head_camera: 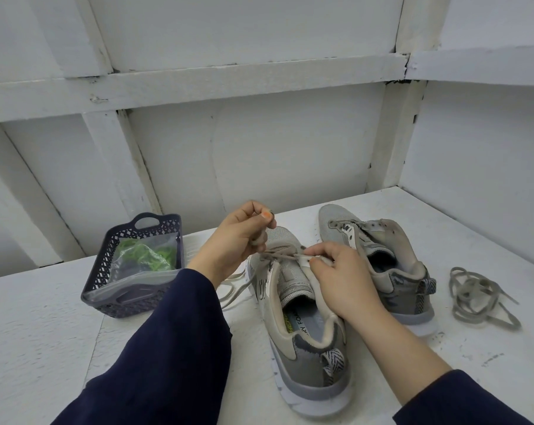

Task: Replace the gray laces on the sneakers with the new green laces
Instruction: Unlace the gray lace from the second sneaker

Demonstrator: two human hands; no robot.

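Two gray sneakers stand side by side on a white table. The near sneaker point(302, 326) still has a gray lace point(282, 256) through its front eyelets. My left hand point(235, 237) pinches a loop of that lace raised above the toe. My right hand point(339, 277) rests on the shoe's right eyelet edge, fingertips pinching at the lace there. Loose lace ends point(233, 286) trail off the shoe to the left. The far sneaker point(382, 250) has bare eyelets. A pulled-out gray lace point(480, 296) lies piled to the right. Green laces point(146, 254) sit bagged in a basket.
The dark openwork plastic basket point(106, 262) stands at the left of the table. White framed wall panels point(259, 148) close in behind and on the right. The white table point(45, 332) shows worn paint in front of the basket.
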